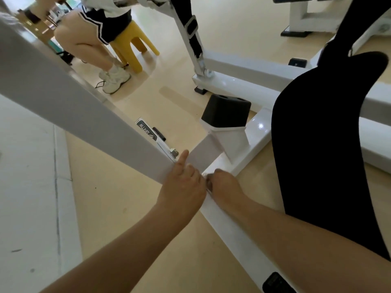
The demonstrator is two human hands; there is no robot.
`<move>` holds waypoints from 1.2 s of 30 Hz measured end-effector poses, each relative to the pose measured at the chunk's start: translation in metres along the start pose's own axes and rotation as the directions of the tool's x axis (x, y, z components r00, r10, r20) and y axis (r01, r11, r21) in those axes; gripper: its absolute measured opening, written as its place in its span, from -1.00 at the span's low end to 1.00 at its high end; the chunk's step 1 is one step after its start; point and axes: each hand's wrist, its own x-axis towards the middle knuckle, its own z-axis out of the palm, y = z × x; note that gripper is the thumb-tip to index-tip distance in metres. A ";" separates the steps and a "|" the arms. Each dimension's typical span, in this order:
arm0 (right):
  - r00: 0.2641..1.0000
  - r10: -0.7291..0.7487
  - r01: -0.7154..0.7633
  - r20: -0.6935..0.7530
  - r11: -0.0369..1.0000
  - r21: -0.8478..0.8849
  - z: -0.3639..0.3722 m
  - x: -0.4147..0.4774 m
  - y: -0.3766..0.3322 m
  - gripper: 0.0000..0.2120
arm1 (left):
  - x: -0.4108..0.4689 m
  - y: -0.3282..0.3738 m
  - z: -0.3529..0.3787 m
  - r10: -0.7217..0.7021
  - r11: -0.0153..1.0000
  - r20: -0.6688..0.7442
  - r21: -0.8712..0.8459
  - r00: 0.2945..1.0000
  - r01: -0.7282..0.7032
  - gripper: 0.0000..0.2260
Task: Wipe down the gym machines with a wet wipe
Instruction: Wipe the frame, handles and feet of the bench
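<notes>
Fingers of the left hand (182, 182) are wrapping round the lower end of the white slanted bar (84, 115), with the thumb pointing up along its face, so this grip is closing on the bar itself. Just right of it, almost knuckle to knuckle, the right hand (225, 187) is curling down onto the white base rail (232, 233), bunching the wet wipe (208, 183) under its fingers. Only a pale sliver of wipe is showing at the left edge of that grip, against the rail where the bar joins it. Beyond both grips a black rubber block (226, 111) is sitting on the frame, and a black pad (317, 144) is standing to the right. Far beyond on the left, a person (88, 34) is sitting on a yellow stool (133, 45).
</notes>
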 end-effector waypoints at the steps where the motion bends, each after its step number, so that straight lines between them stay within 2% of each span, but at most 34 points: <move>1: 0.997 -0.048 0.053 0.068 0.996 -0.076 0.002 -0.002 0.002 -0.77 | 0.001 0.001 0.002 0.000 1.000 0.003 0.026 1.000 0.000 -0.72; 3: 0.985 -0.125 0.148 0.117 0.965 -0.216 -0.001 -0.002 0.009 -0.77 | 0.002 0.002 0.004 -0.009 1.000 0.026 0.031 1.000 0.008 -0.68; 5: 0.983 -0.139 0.169 0.121 0.940 -0.296 -0.011 -0.006 0.020 -0.72 | 0.002 0.004 0.012 -0.012 1.000 0.025 0.009 1.000 0.012 -0.76; 7: 0.996 -0.030 0.054 0.085 0.954 -0.296 -0.021 -0.011 0.037 -0.54 | 0.003 0.007 0.009 -0.036 0.999 0.041 -0.010 0.999 0.036 -0.93; 9: 0.997 0.075 -0.070 0.007 0.957 -0.281 -0.022 -0.012 0.047 -0.47 | 0.006 0.011 0.014 -0.042 0.998 0.083 -0.053 0.996 0.046 -0.89; 11: 0.996 0.085 -0.089 -0.028 0.972 -0.219 -0.011 -0.015 0.041 -0.42 | 0.013 0.015 0.015 -0.016 0.994 0.090 -0.105 0.996 0.026 -0.85; 14: 0.999 -0.014 0.016 0.033 0.998 -0.067 0.010 -0.029 0.031 -0.70 | 0.017 0.015 0.012 0.016 0.981 0.055 -0.192 0.998 -0.005 -0.96; 15: 0.999 0.012 -0.012 0.034 1.000 -0.012 0.015 -0.032 0.034 -0.76 | 0.019 0.013 0.012 0.000 0.978 0.026 -0.208 1.000 0.005 -0.99; 16: 0.993 0.114 -0.113 -0.013 0.991 0.066 0.016 -0.031 0.038 -0.82 | 0.022 0.011 0.010 -0.036 0.973 0.029 -0.229 0.999 0.042 -0.97; 17: 0.959 0.276 -0.256 -0.072 0.945 0.205 0.014 -0.028 0.042 -0.86 | 0.024 0.011 0.008 -0.070 0.957 0.043 -0.278 0.997 0.079 -0.92; 18: 0.889 0.446 -0.371 -0.107 0.837 0.402 0.008 -0.021 0.045 -0.87 | 0.027 0.010 0.005 -0.121 0.934 0.041 -0.334 0.992 0.128 -0.88; 19: 0.808 0.576 -0.403 -0.120 0.691 0.600 0.000 -0.012 0.047 -0.85 | 0.030 0.009 0.003 -0.152 0.916 0.041 -0.370 0.988 0.156 -0.86; 20: 0.755 0.647 -0.380 -0.108 0.565 0.732 -0.011 -0.002 0.045 -0.85 | 0.033 0.009 0.002 -0.174 0.905 0.036 -0.389 0.984 0.174 -0.85; 21: 0.733 0.674 -0.347 -0.090 0.486 0.802 -0.023 0.007 0.040 -0.87 | 0.035 0.010 0.004 -0.186 0.898 0.036 -0.399 0.982 0.185 -0.82; 24: 0.667 0.745 -0.294 0.011 0.250 0.923 -0.051 0.030 0.022 -0.89 | 0.042 0.010 0.003 -0.208 0.877 0.031 -0.438 0.978 0.200 -0.74; 25: 0.651 0.758 -0.274 0.018 0.213 0.938 -0.056 0.033 0.014 -0.91 | 0.043 0.009 0.004 -0.212 0.868 0.029 -0.453 0.977 0.202 -0.70; 26: 0.656 0.754 -0.223 -0.028 0.229 0.948 -0.058 0.035 0.005 -0.93 | 0.045 0.008 0.004 -0.216 0.854 0.031 -0.478 0.976 0.204 -0.68; 28: 0.696 0.695 -0.083 -0.181 0.329 0.941 -0.065 0.033 -0.012 -0.92 | 0.047 0.007 0.004 -0.221 0.838 0.022 -0.508 0.975 0.201 -0.66; 30: 0.697 0.664 -0.029 -0.271 0.404 0.914 -0.063 0.033 -0.016 -0.92 | 0.049 0.005 0.002 -0.214 0.821 0.036 -0.535 0.976 0.199 -0.66; 32: 0.643 0.728 -0.073 -0.237 0.367 0.927 -0.059 0.039 -0.002 -0.94 | 0.047 0.004 0.000 -0.205 0.799 0.047 -0.569 0.978 0.195 -0.63; 34: 0.567 0.816 -0.205 -0.114 0.273 0.940 -0.057 0.048 0.023 -0.92 | 0.044 0.004 -0.003 -0.203 0.753 0.042 -0.632 0.978 0.183 -0.61; 36: 0.542 0.839 -0.334 -0.052 0.272 0.902 -0.060 0.051 0.043 -0.91 | 0.043 0.004 -0.010 -0.196 0.680 0.046 -0.713 0.979 0.170 -0.62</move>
